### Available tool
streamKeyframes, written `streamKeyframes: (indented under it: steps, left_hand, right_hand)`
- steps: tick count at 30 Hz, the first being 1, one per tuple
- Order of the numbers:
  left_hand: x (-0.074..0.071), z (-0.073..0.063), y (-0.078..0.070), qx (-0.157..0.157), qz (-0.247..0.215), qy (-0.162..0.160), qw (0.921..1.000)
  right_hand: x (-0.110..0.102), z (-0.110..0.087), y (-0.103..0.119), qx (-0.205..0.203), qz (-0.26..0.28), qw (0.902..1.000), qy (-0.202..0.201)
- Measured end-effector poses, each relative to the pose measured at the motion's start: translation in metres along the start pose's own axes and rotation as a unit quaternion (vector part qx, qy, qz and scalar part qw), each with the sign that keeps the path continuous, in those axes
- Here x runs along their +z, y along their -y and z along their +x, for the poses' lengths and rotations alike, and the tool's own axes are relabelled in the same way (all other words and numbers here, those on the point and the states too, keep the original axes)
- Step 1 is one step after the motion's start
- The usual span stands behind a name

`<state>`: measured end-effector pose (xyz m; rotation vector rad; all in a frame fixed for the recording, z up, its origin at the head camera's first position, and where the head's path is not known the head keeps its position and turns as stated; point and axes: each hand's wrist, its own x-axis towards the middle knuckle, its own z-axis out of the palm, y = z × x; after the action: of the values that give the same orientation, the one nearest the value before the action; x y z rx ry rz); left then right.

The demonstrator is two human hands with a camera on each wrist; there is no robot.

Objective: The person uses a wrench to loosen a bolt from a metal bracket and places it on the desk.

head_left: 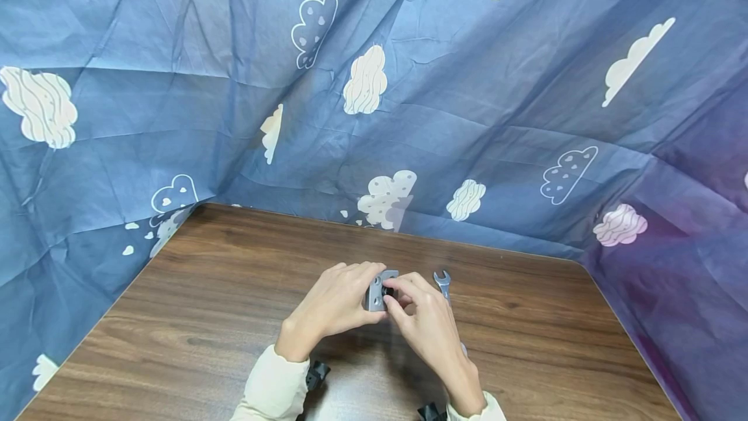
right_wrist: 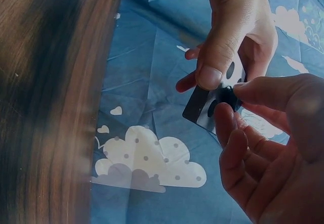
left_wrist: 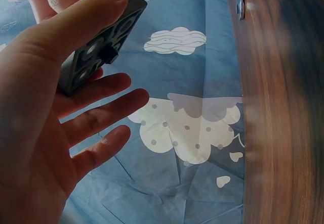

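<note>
A small grey metal plate [head_left: 375,301] with several round holes is held up over the table. My left hand [head_left: 341,297] grips it by its edges, the thumb along the near side. From the plate's middle sticks out a short black part [head_left: 387,290], which looks like a bolt or knob. My right hand [head_left: 423,317] pinches this black part [right_wrist: 229,96] between thumb and forefinger. In the left wrist view the plate [left_wrist: 76,85] is tilted, with the thumb over its edge and the other fingers spread below.
An open-ended wrench [head_left: 442,278] lies on the wooden table [head_left: 234,291] just beyond the right hand, which partly covers it. Blue cloth [head_left: 438,115] with white clouds hangs behind and at both sides of the table. Black wrist gear [head_left: 317,375] shows by the left sleeve.
</note>
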<state>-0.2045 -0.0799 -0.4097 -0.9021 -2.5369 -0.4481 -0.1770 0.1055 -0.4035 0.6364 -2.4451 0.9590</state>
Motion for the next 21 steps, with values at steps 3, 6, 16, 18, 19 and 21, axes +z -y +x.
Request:
streamKeyframes:
  steps: [3,6,16,18,19,21]
  left_hand:
    - [0.0000,0.0000,0.0000,-0.001,-0.003,0.002,1.0000]
    - [-0.0001,-0.0002,0.0001,-0.001,-0.002,0.003,1.0000]
    - [-0.0003,-0.0009,0.0003,0.003,0.000,-0.005,1.0000]
    - [0.0001,-0.0008,0.0004,0.003,0.001,-0.008,1.0000]
    - [0.0003,-0.0008,0.0005,0.004,0.001,-0.009,0.9999]
    - [0.0005,-0.0008,0.0005,0.006,0.000,-0.013,0.9999]
  right_hand:
    - [0.0000,-0.0001,-0.0003,-0.002,-0.004,1.0000,0.000]
    - [0.0000,0.0000,-0.0004,-0.005,-0.006,1.0000,0.000]
    - [0.0000,0.0002,-0.0002,-0.002,-0.023,0.9997,-0.010]
    - [0.0001,0.0002,0.0000,0.008,-0.029,0.9994,-0.018]
    - [0.0001,0.0003,0.0000,0.014,-0.031,0.9992,-0.021]
    - [0.0006,0.0001,-0.0002,0.029,-0.032,0.9988,-0.024]
